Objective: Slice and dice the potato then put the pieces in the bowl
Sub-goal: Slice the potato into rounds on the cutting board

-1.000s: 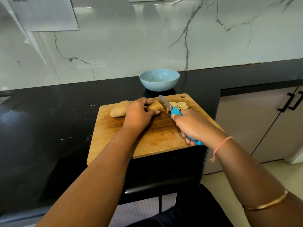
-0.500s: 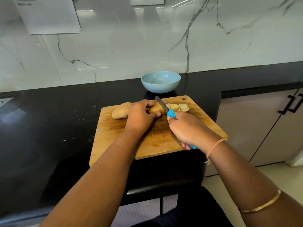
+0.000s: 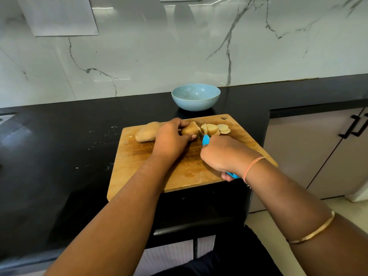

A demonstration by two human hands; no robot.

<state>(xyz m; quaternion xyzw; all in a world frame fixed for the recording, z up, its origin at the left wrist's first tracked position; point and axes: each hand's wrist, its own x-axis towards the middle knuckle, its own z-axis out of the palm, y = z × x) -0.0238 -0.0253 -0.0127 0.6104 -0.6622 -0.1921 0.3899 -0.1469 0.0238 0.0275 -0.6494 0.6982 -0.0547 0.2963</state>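
A long tan potato [image 3: 146,132] lies across the far part of the wooden cutting board [image 3: 159,168]. My left hand [image 3: 171,138] grips the potato near its cut right end. My right hand [image 3: 223,156] holds a knife by its blue handle [image 3: 206,140], the blade down in the potato just right of my left fingers. Several round potato slices [image 3: 216,128] lie fanned on the board to the right of the blade. A light blue bowl [image 3: 196,97] stands on the black counter behind the board; I see nothing in it.
The black counter [image 3: 59,156] ends just right of the board, where cabinet doors with black handles [image 3: 356,126] begin lower down. A marble wall rises behind the bowl, with a paper sheet [image 3: 59,14] taped at upper left. White specks dot the counter left of the board.
The knife rose over the potato, then came down through it, and a fresh slice stands beside the earlier ones. My left hand kept its grip on the potato.
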